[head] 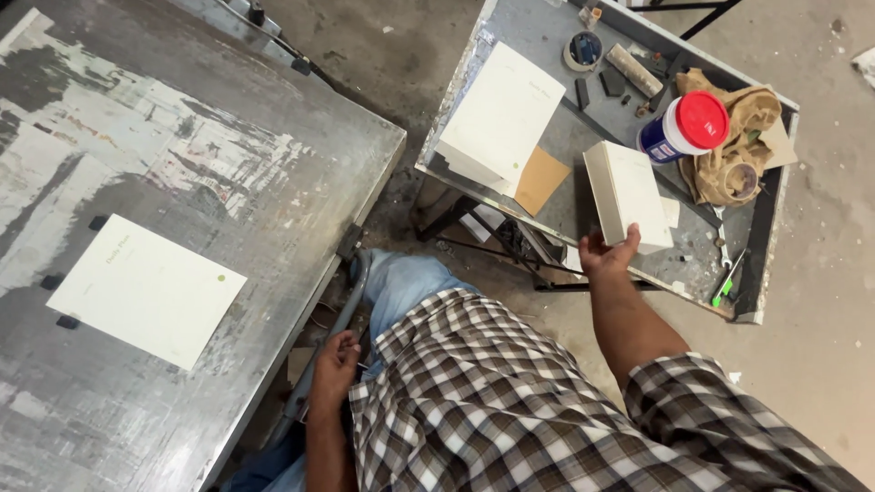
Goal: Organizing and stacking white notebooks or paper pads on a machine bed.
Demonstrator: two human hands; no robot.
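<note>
- Right hand (606,255) gripping the near end of a white box (629,196), holding it over the metal tray (764,273).
- Left hand (334,360) curling loosely beside the grey table (273,164), grasping nothing visible.
- Cream sheet (146,290) lying flat there.

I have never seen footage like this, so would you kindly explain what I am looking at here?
This is one view from a camera worn on a person's head, looking down at their checked shirt and two bare hands. The right hand grips a white stack of sheets over a metal tray, which also holds another white stack, a red-lidded jar, a tape roll and rags. The left hand rests by the edge of a worn metal table, where one white sheet lies.
</note>
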